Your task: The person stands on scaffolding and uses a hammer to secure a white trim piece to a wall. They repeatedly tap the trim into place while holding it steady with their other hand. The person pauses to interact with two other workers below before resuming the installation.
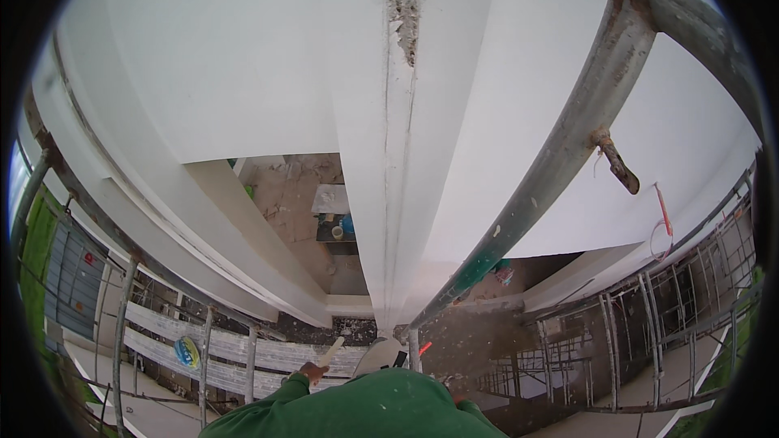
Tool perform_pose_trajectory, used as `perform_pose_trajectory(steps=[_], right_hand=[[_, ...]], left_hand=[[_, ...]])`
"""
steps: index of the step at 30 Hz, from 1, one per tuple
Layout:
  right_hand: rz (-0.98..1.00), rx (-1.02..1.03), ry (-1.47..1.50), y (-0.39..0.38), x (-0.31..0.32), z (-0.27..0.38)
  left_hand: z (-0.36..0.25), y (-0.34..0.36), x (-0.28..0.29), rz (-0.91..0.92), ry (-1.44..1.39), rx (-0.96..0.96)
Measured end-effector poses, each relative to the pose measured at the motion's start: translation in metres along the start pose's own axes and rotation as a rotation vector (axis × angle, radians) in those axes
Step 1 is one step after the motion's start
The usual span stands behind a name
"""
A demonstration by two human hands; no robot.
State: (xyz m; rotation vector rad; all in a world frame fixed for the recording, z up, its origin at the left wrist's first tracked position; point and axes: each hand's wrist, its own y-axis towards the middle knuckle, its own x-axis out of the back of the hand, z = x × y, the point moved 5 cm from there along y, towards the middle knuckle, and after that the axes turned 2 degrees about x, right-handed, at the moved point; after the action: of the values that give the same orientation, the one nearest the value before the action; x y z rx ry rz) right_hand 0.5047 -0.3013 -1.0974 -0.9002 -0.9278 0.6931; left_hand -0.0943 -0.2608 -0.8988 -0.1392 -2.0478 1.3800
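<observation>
My left hand (312,372) grips a pale, flat strip-like tool (333,350) near the lower centre, above white-stained scaffold boards (154,327). A small part of my right hand (458,400) shows beside my green-clothed body; its fingers are hidden. Between my hands is a pale rounded item (375,357), partly covered by my clothing. Just right of it, a red object (424,348) lies by a steel post. A tall white wall column (438,138) rises ahead, with a rough, chipped groove (403,12) at its top.
A large rusty steel frame (560,170) with a protruding pin crosses the right. Scaffold railings (126,341) line both sides. A blue-yellow bag (187,352) rests on the left boards. Openings below show cluttered floors (284,186). An orange-handled item (664,209) hangs at the right.
</observation>
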Motion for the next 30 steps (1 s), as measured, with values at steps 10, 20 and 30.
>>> perform_pose_trajectory(steps=[10,20,30], right_hand=[[0.029,-0.013,0.072,0.000,-0.006,-0.007],[-0.052,-0.182,0.114,0.007,-0.016,-0.004],[-0.101,-0.224,0.162,-0.024,-0.001,0.013]], left_hand=[[0.008,0.003,-0.006,0.025,-0.050,0.035],[0.004,0.004,-0.004,0.026,-0.113,-0.018],[-0.014,-0.009,0.001,0.043,-0.176,-0.074]])
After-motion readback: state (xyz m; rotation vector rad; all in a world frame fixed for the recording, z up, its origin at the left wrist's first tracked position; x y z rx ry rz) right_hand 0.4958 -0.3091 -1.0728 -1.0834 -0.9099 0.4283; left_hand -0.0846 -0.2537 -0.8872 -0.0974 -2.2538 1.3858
